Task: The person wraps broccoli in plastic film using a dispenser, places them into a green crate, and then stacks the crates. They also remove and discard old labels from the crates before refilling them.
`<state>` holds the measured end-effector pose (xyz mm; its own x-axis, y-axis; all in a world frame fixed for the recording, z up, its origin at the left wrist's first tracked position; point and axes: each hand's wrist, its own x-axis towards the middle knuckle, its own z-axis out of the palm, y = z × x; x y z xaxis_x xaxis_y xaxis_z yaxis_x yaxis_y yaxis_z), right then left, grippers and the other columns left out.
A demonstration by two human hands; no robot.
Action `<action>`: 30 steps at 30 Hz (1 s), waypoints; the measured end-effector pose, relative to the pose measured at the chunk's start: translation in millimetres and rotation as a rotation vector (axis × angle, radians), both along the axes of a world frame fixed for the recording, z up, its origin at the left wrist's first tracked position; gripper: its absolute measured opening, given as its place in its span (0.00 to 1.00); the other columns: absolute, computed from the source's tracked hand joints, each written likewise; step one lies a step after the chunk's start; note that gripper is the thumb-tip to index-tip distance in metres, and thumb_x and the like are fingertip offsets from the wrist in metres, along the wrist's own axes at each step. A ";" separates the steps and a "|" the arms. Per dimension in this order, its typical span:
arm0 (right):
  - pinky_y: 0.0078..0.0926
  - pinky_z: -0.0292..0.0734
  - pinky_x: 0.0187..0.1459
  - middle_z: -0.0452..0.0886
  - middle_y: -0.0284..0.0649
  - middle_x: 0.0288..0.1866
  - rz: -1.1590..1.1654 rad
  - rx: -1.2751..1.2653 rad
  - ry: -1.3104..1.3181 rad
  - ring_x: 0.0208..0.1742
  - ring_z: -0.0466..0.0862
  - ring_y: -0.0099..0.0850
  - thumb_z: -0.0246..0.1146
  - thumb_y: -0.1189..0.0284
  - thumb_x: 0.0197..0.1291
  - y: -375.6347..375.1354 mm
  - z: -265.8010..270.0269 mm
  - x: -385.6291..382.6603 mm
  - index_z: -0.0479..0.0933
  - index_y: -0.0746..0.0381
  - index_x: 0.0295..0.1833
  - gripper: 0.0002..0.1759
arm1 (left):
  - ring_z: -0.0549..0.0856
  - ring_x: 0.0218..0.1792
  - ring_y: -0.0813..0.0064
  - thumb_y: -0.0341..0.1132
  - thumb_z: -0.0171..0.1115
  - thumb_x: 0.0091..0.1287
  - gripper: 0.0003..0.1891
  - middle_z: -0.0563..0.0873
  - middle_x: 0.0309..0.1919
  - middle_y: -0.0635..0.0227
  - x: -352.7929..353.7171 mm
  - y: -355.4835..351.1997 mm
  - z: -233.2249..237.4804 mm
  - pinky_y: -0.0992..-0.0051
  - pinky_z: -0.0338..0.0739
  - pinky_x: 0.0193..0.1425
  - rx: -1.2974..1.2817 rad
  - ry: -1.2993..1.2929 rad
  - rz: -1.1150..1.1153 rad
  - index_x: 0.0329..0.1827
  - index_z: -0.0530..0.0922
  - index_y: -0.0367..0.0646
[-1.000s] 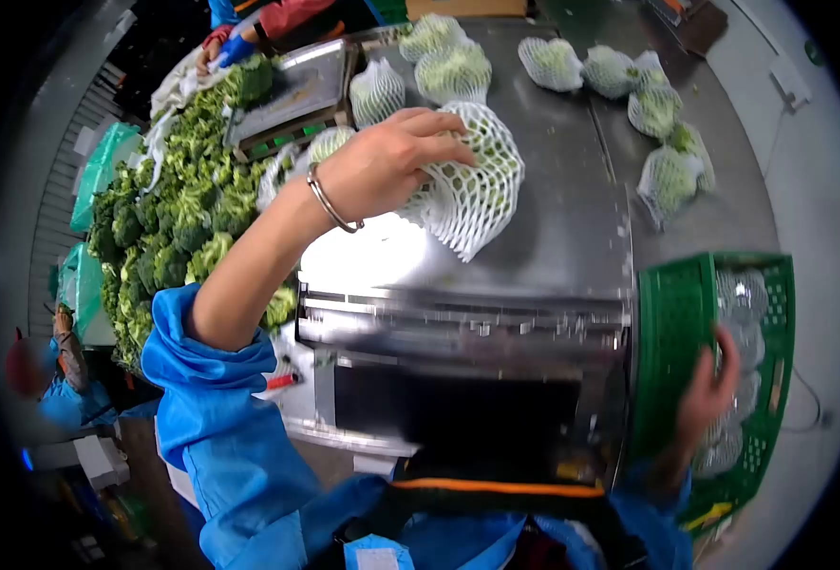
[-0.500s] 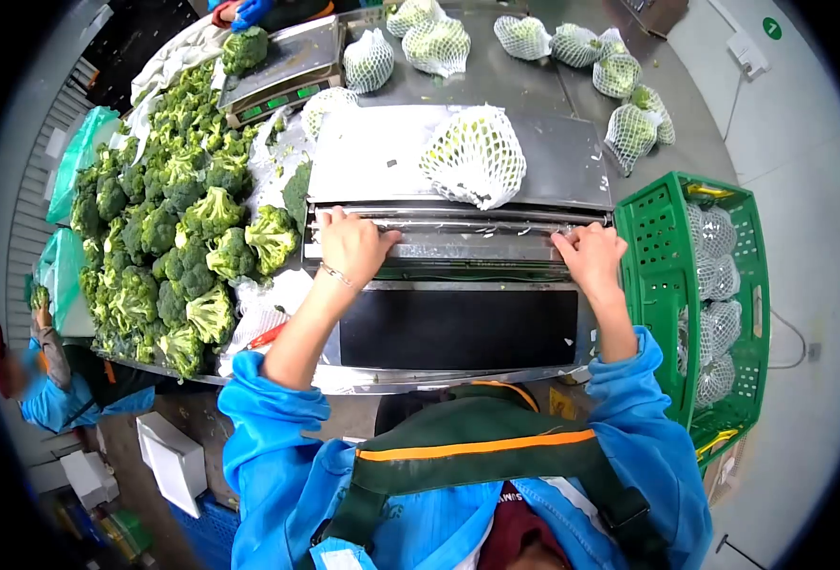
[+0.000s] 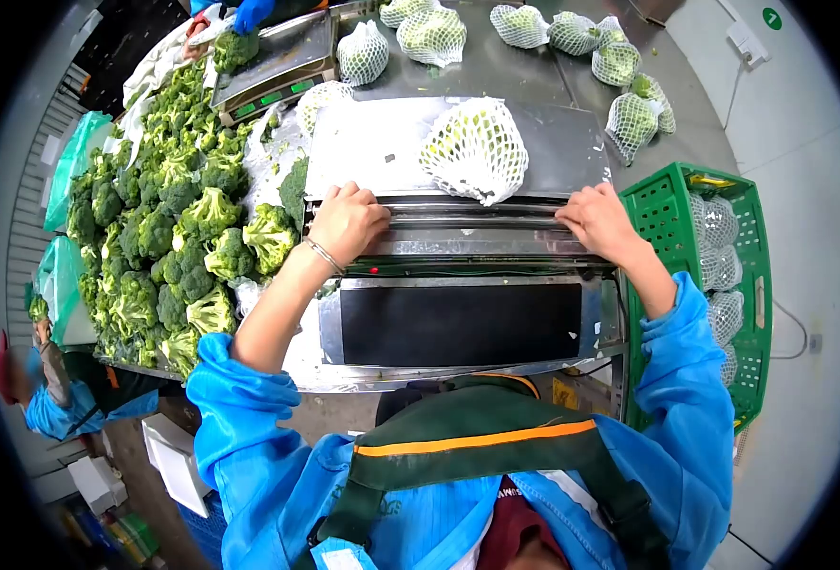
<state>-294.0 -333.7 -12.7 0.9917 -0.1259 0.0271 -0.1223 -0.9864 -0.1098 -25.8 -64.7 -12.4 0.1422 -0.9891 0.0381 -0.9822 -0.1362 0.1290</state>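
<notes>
A wrapping machine with a metal top plate (image 3: 363, 142), a roller (image 3: 467, 211) and a black pad (image 3: 460, 323) stands in front of me. My left hand (image 3: 348, 223) is closed at the roller's left end, and my right hand (image 3: 595, 220) is closed at its right end. What the fingers pinch is too small to make out; clear film may be there. A broccoli in a white foam net (image 3: 475, 150) lies on the top plate, just beyond the roller and between my hands.
Loose broccoli heads (image 3: 154, 228) are piled at the left. A scale (image 3: 273, 71) and several netted heads (image 3: 431, 36) sit at the back. On the right is a green crate (image 3: 665, 228) with wrapped heads. A co-worker (image 3: 68, 385) is at far left; blue-gloved hands (image 3: 254, 13) show behind.
Both my hands have moved away from me, up to the roller by the top plate. The metal bar they were on is now uncovered. My right forearm has swung outward over the crate's edge.
</notes>
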 end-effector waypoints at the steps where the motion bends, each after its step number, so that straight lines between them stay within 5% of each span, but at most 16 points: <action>1: 0.30 0.62 0.43 0.75 0.35 0.30 -0.020 -0.008 -0.010 0.37 0.75 0.32 0.60 0.71 0.52 -1.9 -3.7 4.3 0.79 0.56 0.37 0.07 | 0.76 0.40 0.67 0.29 0.58 0.54 0.07 0.80 0.31 0.68 1.4 -0.2 -2.5 0.70 0.68 0.46 -0.059 0.043 0.018 0.35 0.80 0.47; 6: 0.28 0.69 0.33 0.73 0.43 0.29 -0.249 0.427 -0.304 0.33 0.76 0.37 0.55 0.76 0.57 30.2 10.6 -36.2 0.75 0.64 0.35 0.04 | 0.80 0.25 0.63 0.30 0.54 0.64 0.04 0.79 0.25 0.63 -14.7 26.2 15.4 0.68 0.73 0.30 -0.235 0.511 0.302 0.36 0.74 0.40; 8: 0.23 0.69 0.27 0.72 0.43 0.27 -0.303 0.518 -0.300 0.27 0.77 0.32 0.54 0.80 0.58 51.2 39.3 -59.4 0.74 0.66 0.35 0.03 | 0.81 0.22 0.78 0.26 0.48 0.68 0.03 0.79 0.20 0.65 -36.2 51.5 37.8 0.79 0.73 0.25 -0.231 0.724 0.358 0.38 0.70 0.36; 11: 0.18 0.68 0.19 0.73 0.40 0.25 -0.425 0.659 -0.357 0.17 0.74 0.24 0.50 0.82 0.60 63.4 79.7 -78.2 0.72 0.67 0.36 0.05 | 0.83 0.28 0.72 0.21 0.42 0.67 0.03 0.76 0.30 0.61 -48.8 62.1 74.8 0.78 0.78 0.29 -0.360 0.697 0.118 0.38 0.66 0.37; 13: 0.17 0.70 0.19 0.74 0.41 0.24 -0.435 0.797 -0.596 0.15 0.75 0.26 0.49 0.81 0.62 53.8 107.1 -80.2 0.70 0.68 0.42 0.06 | 0.83 0.27 0.65 0.25 0.38 0.69 0.05 0.72 0.32 0.61 -47.6 52.4 110.6 0.70 0.82 0.30 -0.542 0.830 0.175 0.38 0.64 0.38; 14: 0.18 0.73 0.22 0.76 0.43 0.26 -0.277 0.923 -0.710 0.19 0.77 0.27 0.48 0.79 0.64 41.4 123.5 -70.1 0.69 0.69 0.44 0.07 | 0.83 0.25 0.65 0.27 0.37 0.70 0.06 0.72 0.33 0.61 -38.3 38.3 119.7 0.70 0.82 0.30 -0.740 0.861 0.077 0.37 0.64 0.39; 15: 0.20 0.76 0.25 0.78 0.46 0.28 -0.109 1.043 -0.826 0.22 0.79 0.29 0.47 0.78 0.65 23.1 134.4 -53.8 0.68 0.69 0.47 0.08 | 0.83 0.28 0.67 0.29 0.37 0.72 0.07 0.72 0.31 0.62 -21.3 23.2 128.0 0.70 0.82 0.35 -0.869 0.988 -0.013 0.36 0.65 0.40; 17: 0.26 0.79 0.36 0.80 0.50 0.34 -0.210 1.012 -1.036 0.30 0.82 0.34 0.45 0.75 0.67 -18.8 137.6 -19.0 0.67 0.70 0.49 0.11 | 0.83 0.41 0.69 0.32 0.37 0.73 0.11 0.77 0.40 0.58 18.1 -11.5 134.7 0.66 0.77 0.53 -0.957 0.807 0.011 0.46 0.69 0.38; 19: 0.29 0.76 0.49 0.80 0.50 0.42 -0.331 0.765 -0.965 0.43 0.82 0.37 0.45 0.76 0.67 -44.2 118.1 50.1 0.68 0.69 0.50 0.11 | 0.76 0.55 0.63 0.21 0.46 0.65 0.14 0.77 0.51 0.55 83.9 -66.7 95.4 0.68 0.74 0.56 -0.750 0.549 -0.278 0.53 0.69 0.38; 20: 0.28 0.73 0.54 0.79 0.47 0.49 -0.034 0.634 -0.800 0.51 0.79 0.37 0.45 0.79 0.64 -81.7 79.7 65.1 0.68 0.68 0.51 0.12 | 0.76 0.56 0.63 0.14 0.44 0.58 0.22 0.77 0.53 0.56 100.0 -81.1 74.8 0.65 0.69 0.62 -0.555 0.112 -0.162 0.56 0.68 0.39; 21: 0.31 0.68 0.58 0.74 0.47 0.57 -0.102 0.337 -0.485 0.58 0.74 0.39 0.45 0.82 0.60 -81.0 56.4 74.1 0.68 0.66 0.53 0.16 | 0.75 0.56 0.63 0.12 0.43 0.56 0.26 0.77 0.54 0.58 114.8 -97.0 47.7 0.61 0.59 0.68 -0.422 -0.083 -0.255 0.58 0.67 0.40; 23: 0.36 0.56 0.66 0.60 0.49 0.68 0.137 0.271 -0.225 0.68 0.62 0.43 0.47 0.83 0.54 -85.5 5.5 90.2 0.57 0.65 0.65 0.29 | 0.72 0.60 0.64 0.22 0.53 0.50 0.33 0.68 0.62 0.58 119.9 -104.0 -3.1 0.59 0.54 0.70 -0.130 -0.061 -0.307 0.65 0.62 0.41; 24: 0.36 0.50 0.69 0.51 0.48 0.72 0.108 0.362 -0.068 0.72 0.55 0.41 0.59 0.77 0.51 -77.6 -5.7 92.1 0.47 0.63 0.71 0.42 | 0.68 0.62 0.60 0.29 0.60 0.48 0.41 0.64 0.64 0.55 108.3 -105.1 -12.4 0.59 0.54 0.69 -0.151 -0.142 -0.449 0.68 0.54 0.38; 25: 0.38 0.47 0.69 0.44 0.52 0.73 0.145 0.570 -0.064 0.72 0.52 0.45 0.67 0.67 0.46 -78.0 -30.6 97.6 0.39 0.65 0.71 0.54 | 0.66 0.63 0.56 0.33 0.63 0.47 0.45 0.63 0.64 0.52 104.4 -111.2 -20.5 0.59 0.55 0.69 -0.056 0.272 -0.403 0.69 0.50 0.36; 26: 0.37 0.48 0.70 0.50 0.54 0.71 0.137 0.660 -0.151 0.71 0.55 0.45 0.70 0.71 0.39 -61.7 -30.1 104.5 0.40 0.63 0.71 0.57 | 0.67 0.62 0.56 0.33 0.66 0.45 0.48 0.62 0.65 0.52 89.1 -113.5 -22.7 0.61 0.56 0.68 -0.128 0.571 -0.370 0.70 0.49 0.38; 30: 0.33 0.62 0.61 0.66 0.53 0.61 0.052 0.842 -0.143 0.61 0.68 0.46 0.74 0.69 0.34 -47.2 -53.4 124.8 0.51 0.65 0.67 0.53 | 0.68 0.62 0.57 0.38 0.74 0.37 0.55 0.64 0.65 0.52 70.0 -126.0 -28.5 0.65 0.60 0.67 -0.146 0.748 -0.329 0.70 0.50 0.38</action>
